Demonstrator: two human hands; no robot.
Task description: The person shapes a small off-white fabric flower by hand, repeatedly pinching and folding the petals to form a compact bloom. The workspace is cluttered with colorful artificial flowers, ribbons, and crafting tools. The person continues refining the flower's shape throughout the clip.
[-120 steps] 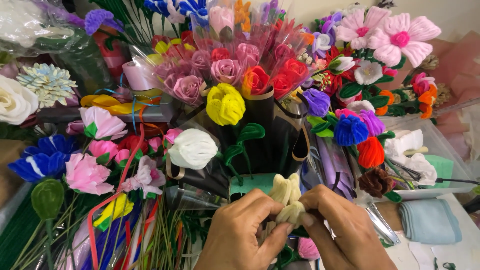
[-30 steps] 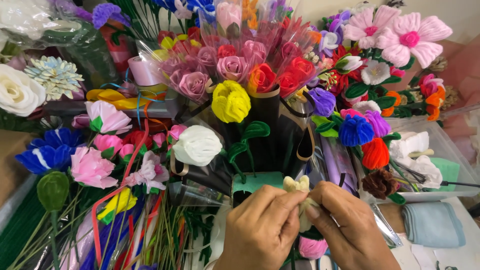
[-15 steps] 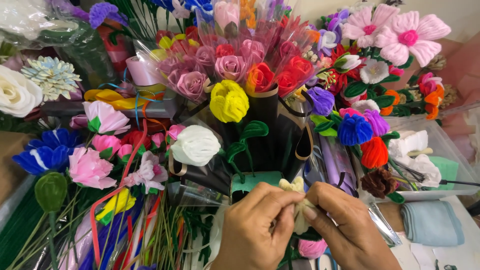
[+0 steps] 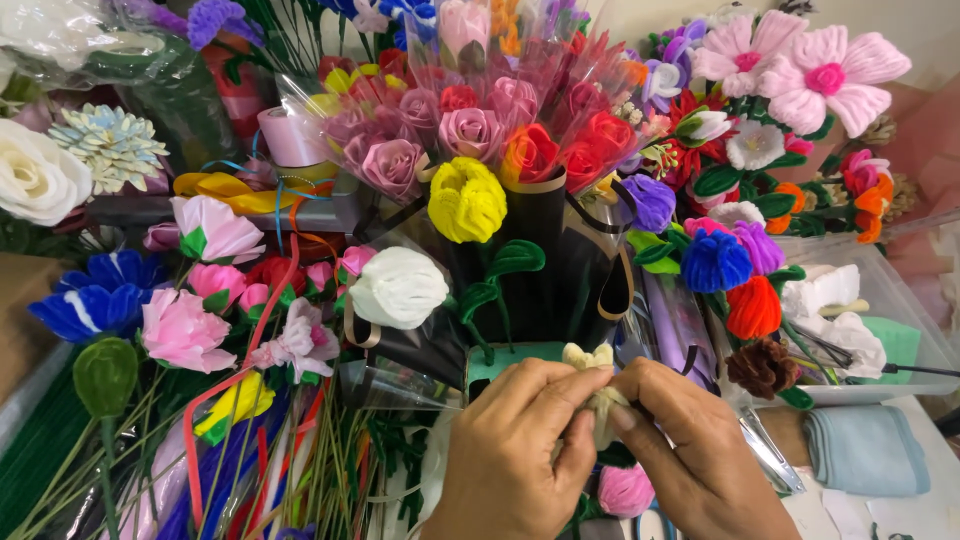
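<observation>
Far left from my seat: a white rose, a blue flower below it, a pink flower beside that, and a green bud on a long stem. Loose stems lie in a heap along the bottom left.

Centre: a white tulip and a yellow tulip stand in dark wrapping, with a bunch of pink and red roses in clear sleeves behind.

Low centre: my left hand is closed, thumb and fingers pinching a small cream fuzzy flower. The flower sits between both hands, just in front of a teal holder. My right hand is also closed on the flower, pinching its lower part; the fingers hide most of it, so its shape is uncertain. A small pink pompom lies just below the hands.

Right: a blue pompom flower, an orange one, big pink flowers at the top, a folded blue cloth at the bottom right.
</observation>
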